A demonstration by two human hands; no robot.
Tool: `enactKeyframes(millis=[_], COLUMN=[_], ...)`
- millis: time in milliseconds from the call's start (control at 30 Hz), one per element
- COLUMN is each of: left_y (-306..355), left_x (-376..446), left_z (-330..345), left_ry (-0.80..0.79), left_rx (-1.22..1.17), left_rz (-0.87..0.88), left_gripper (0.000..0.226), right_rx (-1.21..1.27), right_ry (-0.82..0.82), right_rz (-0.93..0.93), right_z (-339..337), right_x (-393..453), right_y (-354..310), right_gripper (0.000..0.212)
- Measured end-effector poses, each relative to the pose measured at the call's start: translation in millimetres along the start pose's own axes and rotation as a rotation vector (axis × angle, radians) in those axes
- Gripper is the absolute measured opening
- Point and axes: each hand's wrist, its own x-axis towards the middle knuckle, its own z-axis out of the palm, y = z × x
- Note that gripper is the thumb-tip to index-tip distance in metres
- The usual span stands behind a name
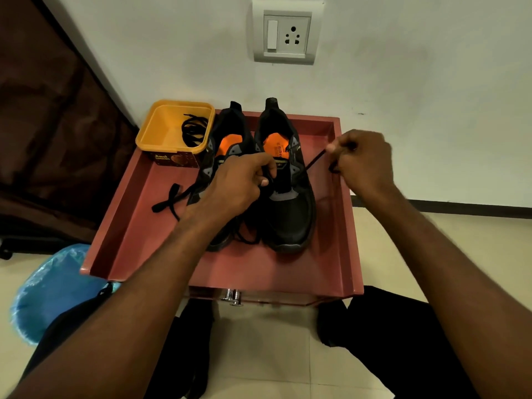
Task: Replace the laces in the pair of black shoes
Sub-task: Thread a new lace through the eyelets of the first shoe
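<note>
a pair of black lace-up shoes with orange insoles stands side by side, toes toward the camera, on a reddish-brown wooden tray-top table (344, 197) set against a white wall. the right shoe (290, 197) shows in full; the left shoe (227, 131) is largely hidden behind the left hand (233, 185), whose curled fingers pinch a black lace at the tongue of the right shoe. the right hand (365, 162), just beside the right shoe and above the tray's right rim, grips the other end of that black shoelace (315, 159), which runs taut from the shoe's upper eyelets to the closed fingers. a loose black lace end (169, 201) trails from the left shoe across the tray floor toward its left wall, and more slack lace lies bunched between the two toes. at the tray's back left corner sits a square yellow plastic tub (152, 133) holding a coiled spare black lace (194, 131). on the wall above hangs a white switch-and-socket plate (288, 34). a blue plastic bag (49, 292) rests on the tiled floor to the left, beside a dark brown curtain (43, 125). a metal drawer knob (231, 296) shows under the tray's front edge.
</note>
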Motion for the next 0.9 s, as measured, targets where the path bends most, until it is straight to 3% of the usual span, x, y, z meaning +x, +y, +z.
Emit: enactKeyframes(millis=[67,100,200,267,333,533,667,733,767,833,900], left_y=[-1,-1,-1,-1,1,8,7,7,7,8,8], left_x=[0,0,1,0,-1,-1,-2,-2,-2,-2,-2], left_z=[0,1,3,4,6,8,5,4,5,7,8], left_ry=[-0.004,-0.005,-0.006,-0.003,-0.012,-0.016,-0.029,-0.035,-0.039,-0.042,-0.026], left_rx=[-0.012,-0.016,-0.011,0.007,0.03,0.074,0.083,0.083,0.077,0.072,0.079], left_rz=[0.0,-0.002,0.005,0.023,0.032,0.03,0.019,0.019,0.021,0.03,0.051], left_gripper=[0.028,0.027,0.026,0.03,0.036,0.03,0.037,0.037,0.037,0.034,0.032], right_rx=[0.007,-0.034,-0.334,-0.408,-0.296,-0.242,-0.08,-0.011,-0.023,-0.126,-0.227], right_ry=[0.152,0.145,-0.137,-0.328,-0.379,-0.461,-0.234,-0.186,-0.245,-0.417,-0.498], right_rz=[-0.06,-0.135,-0.313,-0.275,-0.192,-0.195,-0.111,-0.113,-0.132,-0.165,-0.181], right_z=[-2,-1,9,17,18,12,0,-11,-14,-7,6], right_x=[-1,-3,-8,-12,-13,-13,0,7,6,-2,-11], right_y=[2,0,-6,-7,-6,-8,-1,-1,-2,-4,-6], right_gripper=[0.01,0.011,0.032,0.024,0.006,0.023,0.025,0.015,0.007,0.017,0.013])
